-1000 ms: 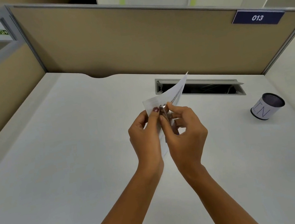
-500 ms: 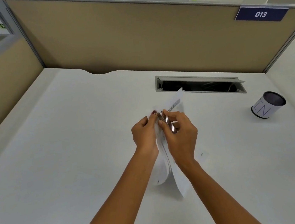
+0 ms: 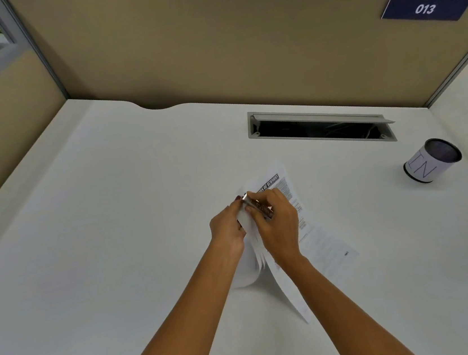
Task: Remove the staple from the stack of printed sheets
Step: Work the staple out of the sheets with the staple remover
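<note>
A stack of printed sheets (image 3: pixel 316 235) lies partly on the white desk (image 3: pixel 101 237), its top sheet flat with a bold headline, the lower sheets bowed up between my hands. My left hand (image 3: pixel 227 225) pinches the sheets' upper left corner. My right hand (image 3: pixel 277 225) grips a small shiny metal staple remover (image 3: pixel 255 204), whose tip meets that corner beside my left thumb. The staple itself is too small to make out.
A dark mesh pen cup (image 3: pixel 431 160) with a white paper label stands at the right. A long cable slot (image 3: pixel 321 126) is open in the desk behind the sheets. Tan partition walls (image 3: pixel 211 53) close off the back and left.
The sheets came down from the air onto the desk, and the top sheet now lies flat to the right. Both hands moved lower and stay at the corner.
</note>
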A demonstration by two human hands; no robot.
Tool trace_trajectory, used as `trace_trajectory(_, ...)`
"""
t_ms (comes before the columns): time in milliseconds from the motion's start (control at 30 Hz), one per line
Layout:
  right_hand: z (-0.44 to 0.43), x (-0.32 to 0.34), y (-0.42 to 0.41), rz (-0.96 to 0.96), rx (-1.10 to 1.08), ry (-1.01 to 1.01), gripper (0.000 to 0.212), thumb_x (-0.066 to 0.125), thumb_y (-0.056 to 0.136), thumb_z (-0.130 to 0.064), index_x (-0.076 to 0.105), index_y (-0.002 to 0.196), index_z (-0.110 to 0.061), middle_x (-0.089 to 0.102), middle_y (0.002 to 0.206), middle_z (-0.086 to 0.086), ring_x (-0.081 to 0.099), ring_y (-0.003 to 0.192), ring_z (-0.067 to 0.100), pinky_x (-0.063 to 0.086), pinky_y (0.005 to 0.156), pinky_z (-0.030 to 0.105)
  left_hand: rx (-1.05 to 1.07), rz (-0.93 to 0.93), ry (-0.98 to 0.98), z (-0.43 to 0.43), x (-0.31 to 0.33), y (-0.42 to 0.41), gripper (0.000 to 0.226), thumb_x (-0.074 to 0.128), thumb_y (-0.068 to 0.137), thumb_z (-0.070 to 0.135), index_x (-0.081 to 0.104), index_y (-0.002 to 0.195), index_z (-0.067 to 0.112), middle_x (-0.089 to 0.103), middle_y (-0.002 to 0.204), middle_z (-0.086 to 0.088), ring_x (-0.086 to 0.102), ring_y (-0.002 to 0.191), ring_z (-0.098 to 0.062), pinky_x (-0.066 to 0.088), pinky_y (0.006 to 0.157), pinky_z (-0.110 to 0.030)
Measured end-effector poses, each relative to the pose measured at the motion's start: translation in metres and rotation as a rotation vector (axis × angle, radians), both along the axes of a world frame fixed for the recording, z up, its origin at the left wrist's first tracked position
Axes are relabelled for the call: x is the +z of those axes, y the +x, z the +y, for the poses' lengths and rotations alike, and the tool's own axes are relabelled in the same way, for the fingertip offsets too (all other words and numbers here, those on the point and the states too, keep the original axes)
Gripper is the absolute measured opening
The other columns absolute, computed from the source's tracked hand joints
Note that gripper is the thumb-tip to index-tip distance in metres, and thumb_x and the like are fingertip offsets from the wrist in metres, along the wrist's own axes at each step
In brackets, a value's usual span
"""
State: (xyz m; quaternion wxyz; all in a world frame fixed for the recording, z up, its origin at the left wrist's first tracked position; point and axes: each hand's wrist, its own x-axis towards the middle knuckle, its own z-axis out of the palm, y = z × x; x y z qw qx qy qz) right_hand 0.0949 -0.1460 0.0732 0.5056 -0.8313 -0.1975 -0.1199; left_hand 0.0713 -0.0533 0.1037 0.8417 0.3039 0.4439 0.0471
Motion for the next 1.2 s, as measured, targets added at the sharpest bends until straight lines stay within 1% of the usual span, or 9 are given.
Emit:
trace_trajectory(100, 0.000, -0.002, 0.003, 0.223, -0.016, 0.162, 0.022, 0.074, 0.083, -0.009, 0.070, 0.103, -0.016, 0.070, 0.099, -0.005, 0.065, 0.090, 0.007, 0.053, 0.076, 0.016, -0.006, -0.006, 0.028, 0.000, -0.002, -0.002, 0.024, 0.066, 0.087, 0.012, 0.064, 0.105, -0.003, 0.064, 0.103, -0.018, 0.062, 0.084, -0.025, 0.052, 0.086, -0.037)
trace_trajectory(200, -0.001, -0.001, 0.004, 0.376, -0.062, 0.241, 0.022, 0.075, 0.082, -0.013, 0.070, 0.103, -0.019, 0.070, 0.099, -0.009, 0.066, 0.089, 0.009, 0.050, 0.072, 0.009, 0.014, -0.030, -0.021, 0.000, -0.001, -0.002, 0.020, 0.062, 0.090, 0.012, 0.061, 0.104, -0.002, 0.063, 0.103, -0.018, 0.062, 0.079, -0.022, 0.054, 0.069, -0.032)
trace_trajectory(333, -0.004, -0.001, 0.000, 0.373, -0.043, 0.240, 0.023, 0.077, 0.081, -0.012, 0.071, 0.102, -0.021, 0.070, 0.097, -0.013, 0.065, 0.088, 0.001, 0.049, 0.073, 0.008, 0.018, -0.041, -0.025, -0.001, 0.000, -0.001, 0.024, 0.060, 0.091, 0.012, 0.061, 0.110, -0.003, 0.063, 0.110, -0.020, 0.063, 0.083, -0.023, 0.053, 0.071, -0.033)
trace_trajectory(400, -0.004, 0.000, -0.003, 0.348, -0.027, 0.238, 0.023, 0.077, 0.081, -0.012, 0.071, 0.101, -0.020, 0.071, 0.098, -0.013, 0.066, 0.090, 0.001, 0.050, 0.076, 0.008, 0.016, -0.060, -0.030, -0.001, 0.002, -0.001, 0.027, 0.058, 0.092, 0.011, 0.060, 0.113, -0.005, 0.064, 0.107, -0.020, 0.064, 0.081, -0.022, 0.055, 0.061, -0.029)
trace_trajectory(567, 0.000, 0.001, -0.006, 0.319, -0.054, 0.224, 0.021, 0.077, 0.082, -0.016, 0.071, 0.101, -0.020, 0.071, 0.096, -0.012, 0.067, 0.087, 0.003, 0.052, 0.075, 0.011, 0.034, -0.128, -0.038, -0.004, 0.003, -0.004, 0.011, 0.057, 0.092, 0.005, 0.062, 0.097, -0.003, 0.065, 0.087, -0.013, 0.066, 0.070, -0.018, 0.056, 0.049, -0.021)
trace_trajectory(767, 0.001, 0.005, -0.005, 0.332, -0.103, 0.250, 0.020, 0.075, 0.083, -0.017, 0.070, 0.103, -0.018, 0.069, 0.095, -0.013, 0.065, 0.082, 0.004, 0.050, 0.069, 0.008, 0.026, -0.139, 0.024, -0.010, 0.001, -0.005, 0.026, 0.058, 0.092, 0.012, 0.063, 0.115, 0.001, 0.067, 0.109, -0.014, 0.067, 0.085, -0.018, 0.057, 0.065, -0.024)
trace_trajectory(933, -0.002, 0.006, -0.006, 0.335, -0.072, 0.233, 0.021, 0.076, 0.082, -0.018, 0.071, 0.102, -0.018, 0.071, 0.096, -0.009, 0.066, 0.083, 0.003, 0.049, 0.068, 0.007, 0.032, -0.122, 0.023, -0.010, 0.000, -0.006, 0.024, 0.059, 0.091, 0.013, 0.064, 0.112, 0.002, 0.069, 0.102, -0.012, 0.067, 0.084, -0.018, 0.058, 0.061, -0.024)
trace_trajectory(1067, -0.004, 0.004, -0.010, 0.317, -0.075, 0.212, 0.021, 0.077, 0.081, -0.017, 0.072, 0.102, -0.019, 0.072, 0.096, -0.008, 0.067, 0.085, 0.004, 0.050, 0.071, 0.009, 0.030, -0.130, 0.028, -0.011, 0.000, -0.006, 0.028, 0.059, 0.091, 0.012, 0.063, 0.116, -0.001, 0.066, 0.114, -0.019, 0.066, 0.098, -0.027, 0.056, 0.081, -0.033)
trace_trajectory(1200, -0.003, 0.005, -0.009, 0.299, -0.105, 0.217, 0.021, 0.077, 0.081, -0.018, 0.072, 0.101, -0.018, 0.072, 0.094, -0.008, 0.067, 0.084, 0.005, 0.050, 0.071, 0.008, 0.015, -0.125, 0.077, -0.013, -0.001, -0.007, 0.028, 0.062, 0.090, 0.015, 0.065, 0.114, 0.001, 0.067, 0.114, -0.019, 0.065, 0.100, -0.027, 0.053, 0.088, -0.037)
